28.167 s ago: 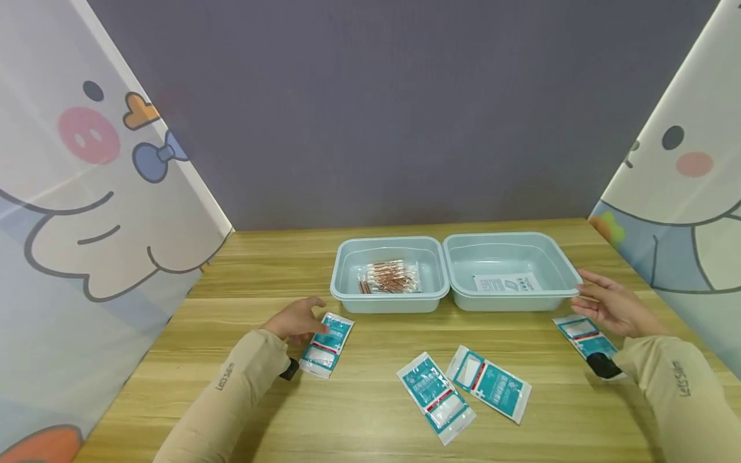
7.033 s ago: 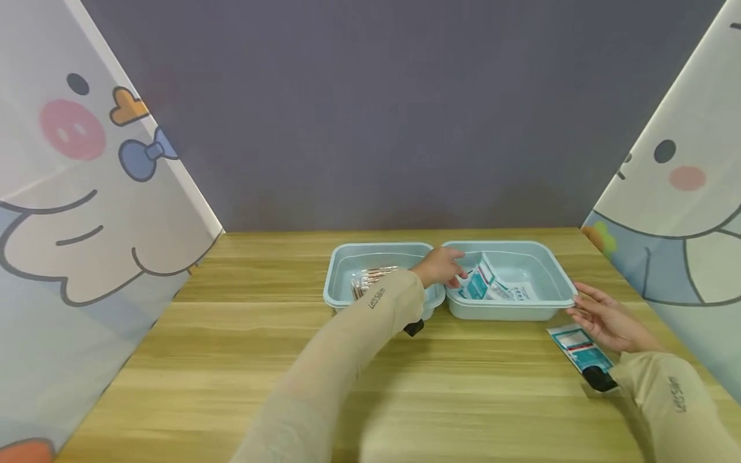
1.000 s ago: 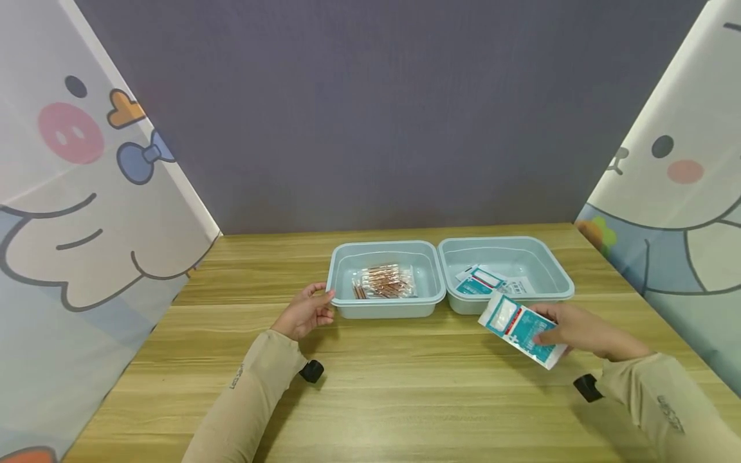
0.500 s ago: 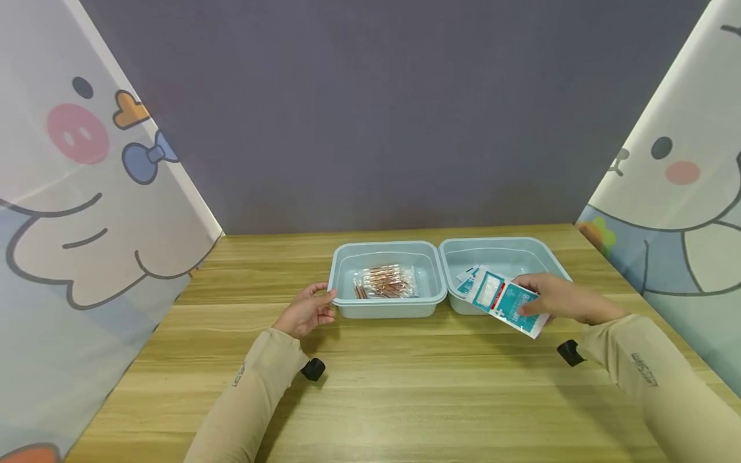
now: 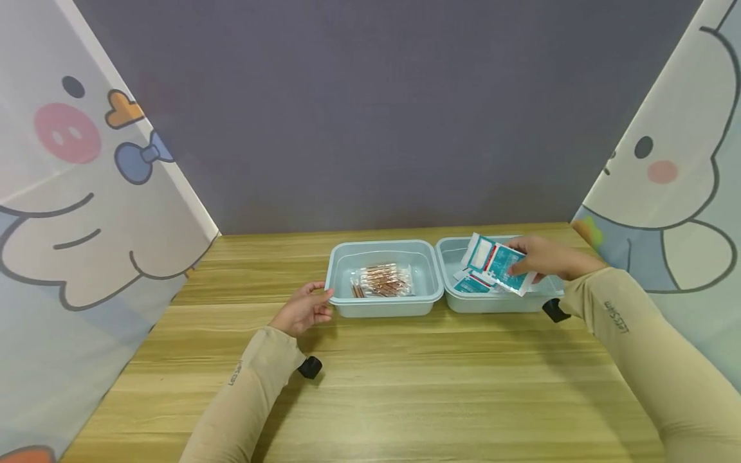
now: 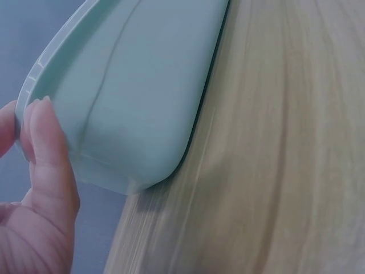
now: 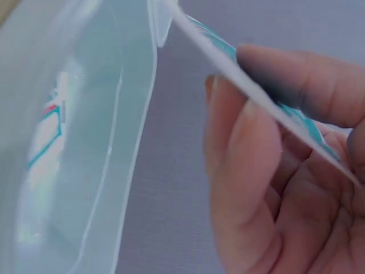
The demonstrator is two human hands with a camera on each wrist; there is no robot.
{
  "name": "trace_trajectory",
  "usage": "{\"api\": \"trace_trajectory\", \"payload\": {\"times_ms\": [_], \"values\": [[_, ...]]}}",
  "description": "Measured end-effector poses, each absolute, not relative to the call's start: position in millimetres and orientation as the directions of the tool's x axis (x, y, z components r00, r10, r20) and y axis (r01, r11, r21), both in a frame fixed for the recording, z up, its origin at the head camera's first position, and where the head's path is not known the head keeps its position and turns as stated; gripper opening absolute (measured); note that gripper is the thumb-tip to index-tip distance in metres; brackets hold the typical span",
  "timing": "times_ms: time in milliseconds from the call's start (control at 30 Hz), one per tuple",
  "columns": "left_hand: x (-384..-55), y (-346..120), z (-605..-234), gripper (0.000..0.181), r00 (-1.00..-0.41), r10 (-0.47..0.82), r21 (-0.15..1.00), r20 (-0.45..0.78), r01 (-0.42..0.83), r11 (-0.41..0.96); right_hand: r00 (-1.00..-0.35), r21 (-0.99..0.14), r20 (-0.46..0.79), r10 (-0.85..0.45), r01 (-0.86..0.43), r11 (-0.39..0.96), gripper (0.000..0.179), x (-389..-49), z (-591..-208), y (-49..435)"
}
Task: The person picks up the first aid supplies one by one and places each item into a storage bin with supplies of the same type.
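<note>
My right hand [image 5: 541,256] pinches a teal-and-white sealed packet [image 5: 505,265] with a clear window, thumb on its printed face. This packet is tilted above the right light-blue plastic basin [image 5: 492,305]; in the right wrist view it appears edge-on between thumb and fingers. Inside that basin lie other packets [image 5: 471,283] of the same kind, partly hidden by the held one. My left hand [image 5: 301,310] grips the rim of the left plastic basin [image 5: 388,310] at its near left corner; the left wrist view shows thumb and finger on either side of the rim [image 6: 25,94].
A clear bag of brown-stemmed cotton swabs [image 5: 383,280] lies in the left basin. Both basins stand side by side on a wooden table [image 5: 370,386]. A grey panel [image 5: 370,116] rises behind, with cartoon-printed panels [image 5: 69,212] at both sides.
Packets once scattered on the table now lie in the right basin. Over the last second my right hand has carried the packet forward and up, above that basin; my left hand has stayed.
</note>
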State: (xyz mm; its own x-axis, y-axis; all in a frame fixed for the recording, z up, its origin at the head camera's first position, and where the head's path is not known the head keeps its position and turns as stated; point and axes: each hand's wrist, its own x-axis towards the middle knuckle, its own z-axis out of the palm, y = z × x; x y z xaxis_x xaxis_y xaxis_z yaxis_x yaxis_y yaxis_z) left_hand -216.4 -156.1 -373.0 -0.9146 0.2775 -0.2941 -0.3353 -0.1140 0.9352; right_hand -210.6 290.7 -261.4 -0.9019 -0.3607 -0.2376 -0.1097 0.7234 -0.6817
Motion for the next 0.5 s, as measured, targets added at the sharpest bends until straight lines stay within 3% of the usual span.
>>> {"api": "trace_trajectory", "payload": {"times_ms": [367, 500], "values": [[-215, -161, -373, 0.038, -0.914, 0.286, 0.937, -0.289, -0.331, -0.111, -0.909, -0.58, -0.253, -0.331, -0.132, 0.804, 0.034, -243, -255, 279], [-215, -165, -370, 0.038, -0.915, 0.28, 0.938, -0.291, -0.33, -0.103, -0.911, -0.505, -0.275, -0.307, -0.135, 0.852, 0.044, -257, -259, 269]]}}
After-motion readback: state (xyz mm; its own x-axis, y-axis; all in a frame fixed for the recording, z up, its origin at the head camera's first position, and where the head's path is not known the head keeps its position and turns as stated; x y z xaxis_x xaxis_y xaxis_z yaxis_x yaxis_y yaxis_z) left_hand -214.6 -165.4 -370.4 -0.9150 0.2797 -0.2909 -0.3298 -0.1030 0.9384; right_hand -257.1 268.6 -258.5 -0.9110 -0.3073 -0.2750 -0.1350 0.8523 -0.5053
